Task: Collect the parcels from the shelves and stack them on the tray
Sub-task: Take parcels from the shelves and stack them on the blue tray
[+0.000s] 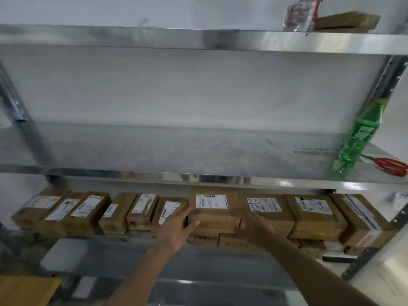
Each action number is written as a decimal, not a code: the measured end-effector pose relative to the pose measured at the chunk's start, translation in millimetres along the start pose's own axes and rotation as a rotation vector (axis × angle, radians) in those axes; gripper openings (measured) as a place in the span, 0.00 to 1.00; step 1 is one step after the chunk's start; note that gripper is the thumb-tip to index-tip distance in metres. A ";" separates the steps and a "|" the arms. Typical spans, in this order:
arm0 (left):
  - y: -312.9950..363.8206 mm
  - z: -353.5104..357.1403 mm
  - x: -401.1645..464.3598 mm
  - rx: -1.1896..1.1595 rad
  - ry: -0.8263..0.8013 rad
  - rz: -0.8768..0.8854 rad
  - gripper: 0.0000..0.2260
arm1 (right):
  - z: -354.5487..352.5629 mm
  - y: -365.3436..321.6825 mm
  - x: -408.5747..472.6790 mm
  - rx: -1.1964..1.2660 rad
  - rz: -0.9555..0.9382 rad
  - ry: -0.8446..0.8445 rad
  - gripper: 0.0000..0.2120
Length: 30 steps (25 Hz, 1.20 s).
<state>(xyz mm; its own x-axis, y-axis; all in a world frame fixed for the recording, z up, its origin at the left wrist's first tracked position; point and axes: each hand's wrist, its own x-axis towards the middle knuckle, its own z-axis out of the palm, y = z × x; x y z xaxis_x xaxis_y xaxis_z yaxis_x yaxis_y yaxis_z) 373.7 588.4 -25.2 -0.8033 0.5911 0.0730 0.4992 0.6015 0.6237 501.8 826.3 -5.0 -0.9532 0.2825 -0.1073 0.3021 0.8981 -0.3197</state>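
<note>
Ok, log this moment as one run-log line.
stage: reaching | left hand: open, at left side of parcel | right hand: open, at its right side | shelf above: bottle, scissors | tray: unseen

Head camera, facing the metal shelving (220,40) at close range.
We look forward and slightly down along our forearms onto the parcel row (198,213), with upper shelves stretched wide above it.

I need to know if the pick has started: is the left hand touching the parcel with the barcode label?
Touching. In the head view the left hand lies flat against the left side of the barcode parcel, thumb on its front edge.
</note>
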 end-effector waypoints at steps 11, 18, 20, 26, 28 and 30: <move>-54.2 65.3 113.1 -0.035 -0.126 0.051 0.27 | 32.1 19.7 85.2 0.041 0.066 0.052 0.20; -78.3 83.9 130.6 -0.127 -0.129 0.084 0.28 | 58.1 42.1 105.5 0.082 0.015 0.058 0.27; -81.2 81.9 127.7 -0.158 -0.121 0.090 0.26 | 57.8 43.2 108.8 0.076 0.005 0.049 0.29; -86.1 78.5 123.0 -0.296 -0.088 0.069 0.26 | 63.9 37.5 114.9 0.150 0.034 0.030 0.35; -87.4 76.7 120.3 -0.309 -0.079 0.073 0.27 | 67.2 33.9 115.0 0.148 0.034 0.036 0.36; -87.9 76.4 115.6 -0.320 -0.075 0.059 0.30 | 68.6 29.2 113.3 0.149 0.030 0.064 0.36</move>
<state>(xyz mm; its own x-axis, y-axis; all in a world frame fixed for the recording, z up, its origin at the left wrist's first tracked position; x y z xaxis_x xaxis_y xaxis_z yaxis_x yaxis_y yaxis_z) 261.8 645.0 -131.0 -0.7437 0.6652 0.0661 0.4072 0.3723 0.8340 403.0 861.4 -91.1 -0.9409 0.3332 -0.0605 0.3232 0.8302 -0.4541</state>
